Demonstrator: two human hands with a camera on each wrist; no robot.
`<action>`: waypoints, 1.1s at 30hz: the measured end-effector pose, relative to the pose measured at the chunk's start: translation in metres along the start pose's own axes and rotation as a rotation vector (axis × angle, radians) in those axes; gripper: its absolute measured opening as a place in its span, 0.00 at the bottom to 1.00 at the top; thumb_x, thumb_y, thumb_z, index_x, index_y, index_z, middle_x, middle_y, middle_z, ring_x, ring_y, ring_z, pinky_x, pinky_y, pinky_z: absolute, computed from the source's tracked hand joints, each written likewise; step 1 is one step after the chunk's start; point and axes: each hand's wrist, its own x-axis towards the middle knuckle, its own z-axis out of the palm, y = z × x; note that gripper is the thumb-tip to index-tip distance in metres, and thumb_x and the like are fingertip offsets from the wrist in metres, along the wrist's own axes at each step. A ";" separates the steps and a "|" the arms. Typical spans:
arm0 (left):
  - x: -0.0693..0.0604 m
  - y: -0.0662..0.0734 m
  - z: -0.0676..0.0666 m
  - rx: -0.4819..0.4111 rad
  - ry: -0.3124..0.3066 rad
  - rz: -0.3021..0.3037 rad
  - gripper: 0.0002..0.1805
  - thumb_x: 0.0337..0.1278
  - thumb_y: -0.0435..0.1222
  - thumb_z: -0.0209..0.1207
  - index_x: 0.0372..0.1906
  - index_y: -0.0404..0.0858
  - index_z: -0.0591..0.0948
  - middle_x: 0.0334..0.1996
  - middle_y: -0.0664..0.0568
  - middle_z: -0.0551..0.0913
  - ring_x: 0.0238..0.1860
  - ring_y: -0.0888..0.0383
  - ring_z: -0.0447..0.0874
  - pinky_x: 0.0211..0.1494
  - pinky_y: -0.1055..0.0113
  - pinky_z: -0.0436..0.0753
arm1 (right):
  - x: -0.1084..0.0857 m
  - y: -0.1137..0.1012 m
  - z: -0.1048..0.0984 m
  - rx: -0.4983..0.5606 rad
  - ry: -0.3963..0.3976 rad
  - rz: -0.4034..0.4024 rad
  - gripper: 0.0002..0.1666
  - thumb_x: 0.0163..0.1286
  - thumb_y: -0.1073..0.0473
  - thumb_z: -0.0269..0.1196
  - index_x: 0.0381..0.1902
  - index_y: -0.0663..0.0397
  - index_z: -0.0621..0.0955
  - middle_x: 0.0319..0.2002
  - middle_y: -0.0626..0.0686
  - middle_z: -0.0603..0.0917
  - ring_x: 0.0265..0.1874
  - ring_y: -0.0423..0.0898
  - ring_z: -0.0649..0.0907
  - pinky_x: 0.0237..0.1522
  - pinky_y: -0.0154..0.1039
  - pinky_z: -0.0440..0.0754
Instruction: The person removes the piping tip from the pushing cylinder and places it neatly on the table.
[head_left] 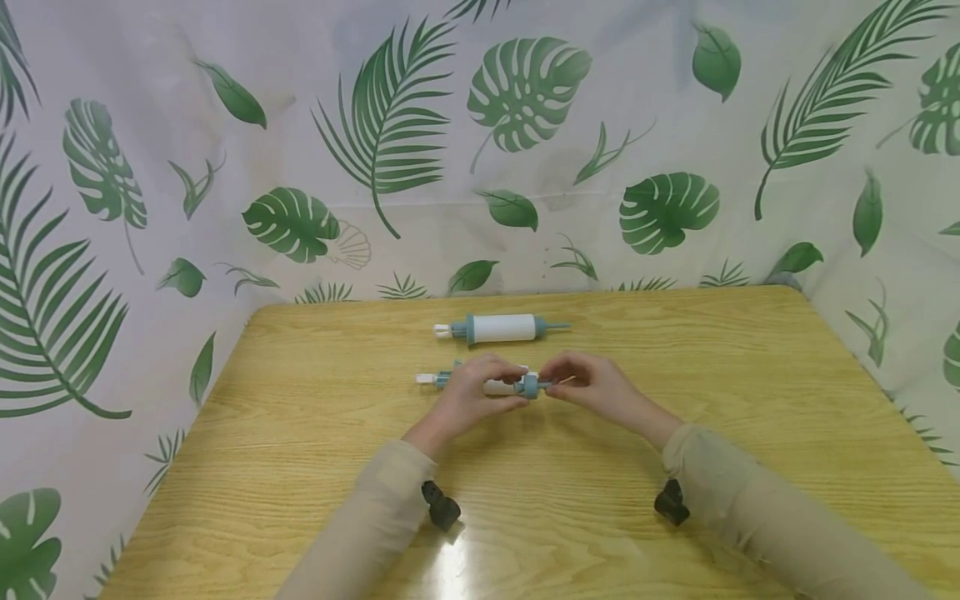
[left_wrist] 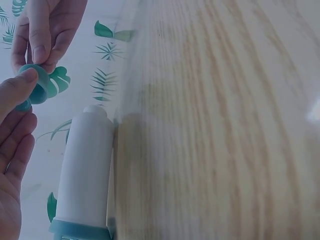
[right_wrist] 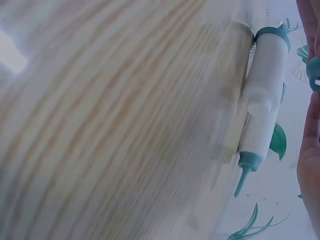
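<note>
My left hand (head_left: 483, 387) pinches a teal nozzle cap (head_left: 531, 386) between thumb and fingers. From the other side, my right hand (head_left: 592, 387) grips the cap's thin tip. In the left wrist view the cap (left_wrist: 40, 82) shows its round open end, apart from the barrel. A smaller teal part (left_wrist: 23, 106) shows by my left fingers; whether it is separate, I cannot tell. Below the hands lies a syringe with a white barrel (left_wrist: 85, 170), its end bare with a short white nub. Its white plunger end (head_left: 426, 379) points left.
Behind it a second syringe (head_left: 504, 327) lies parallel, with its teal tip (right_wrist: 245, 177) fitted and pointing right. Both lie on a wooden table (head_left: 337, 500). A leaf-patterned sheet (head_left: 420, 233) hangs behind the table and at its sides.
</note>
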 end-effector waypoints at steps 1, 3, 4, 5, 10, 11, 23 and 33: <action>0.000 0.001 0.000 0.001 -0.001 -0.005 0.19 0.43 0.31 0.73 0.45 0.33 0.84 0.38 0.48 0.84 0.39 0.55 0.81 0.45 0.66 0.81 | 0.000 0.000 0.000 0.000 0.000 0.001 0.13 0.64 0.65 0.65 0.46 0.63 0.80 0.44 0.57 0.83 0.46 0.52 0.82 0.46 0.37 0.81; 0.001 0.001 -0.001 -0.005 -0.006 -0.012 0.19 0.44 0.31 0.72 0.46 0.32 0.84 0.39 0.48 0.84 0.39 0.55 0.82 0.45 0.64 0.82 | 0.001 0.001 0.001 0.002 -0.002 0.007 0.13 0.64 0.65 0.65 0.46 0.63 0.80 0.44 0.57 0.83 0.46 0.52 0.82 0.45 0.37 0.81; 0.001 0.001 -0.001 -0.009 -0.008 -0.015 0.19 0.44 0.31 0.72 0.46 0.32 0.84 0.39 0.47 0.84 0.39 0.55 0.82 0.44 0.63 0.82 | 0.001 0.001 0.001 0.006 -0.004 0.008 0.13 0.64 0.65 0.65 0.47 0.62 0.80 0.44 0.57 0.83 0.46 0.52 0.82 0.45 0.36 0.81; 0.001 0.002 -0.001 -0.014 -0.009 -0.018 0.20 0.44 0.31 0.72 0.46 0.32 0.84 0.39 0.47 0.84 0.39 0.55 0.82 0.44 0.62 0.82 | 0.001 0.001 0.001 0.010 -0.005 0.009 0.13 0.64 0.65 0.65 0.47 0.63 0.80 0.44 0.57 0.83 0.46 0.52 0.82 0.45 0.36 0.81; 0.001 0.002 -0.001 -0.025 -0.007 -0.025 0.20 0.44 0.30 0.72 0.47 0.33 0.84 0.39 0.47 0.84 0.39 0.55 0.82 0.43 0.62 0.83 | 0.001 0.001 0.001 0.080 -0.023 0.012 0.18 0.62 0.69 0.65 0.50 0.67 0.78 0.46 0.62 0.81 0.44 0.54 0.82 0.44 0.38 0.82; 0.001 0.002 0.000 -0.024 -0.005 -0.021 0.20 0.44 0.30 0.72 0.47 0.33 0.84 0.39 0.47 0.84 0.39 0.55 0.82 0.43 0.64 0.83 | 0.001 0.001 0.002 0.089 -0.024 0.016 0.19 0.61 0.70 0.66 0.50 0.68 0.77 0.47 0.63 0.81 0.44 0.53 0.82 0.43 0.38 0.82; 0.002 0.004 0.002 -0.023 0.001 -0.035 0.20 0.45 0.31 0.72 0.47 0.33 0.84 0.39 0.48 0.85 0.39 0.57 0.83 0.45 0.72 0.80 | 0.002 -0.001 0.003 -0.015 0.001 0.017 0.19 0.61 0.64 0.68 0.50 0.64 0.80 0.46 0.58 0.82 0.42 0.50 0.82 0.43 0.36 0.82; 0.001 0.005 0.003 -0.041 0.065 -0.070 0.12 0.45 0.31 0.71 0.38 0.34 0.84 0.36 0.49 0.85 0.36 0.57 0.84 0.43 0.71 0.80 | -0.001 0.000 -0.001 -0.002 0.011 0.017 0.18 0.60 0.64 0.68 0.49 0.60 0.80 0.45 0.56 0.82 0.41 0.48 0.82 0.43 0.37 0.82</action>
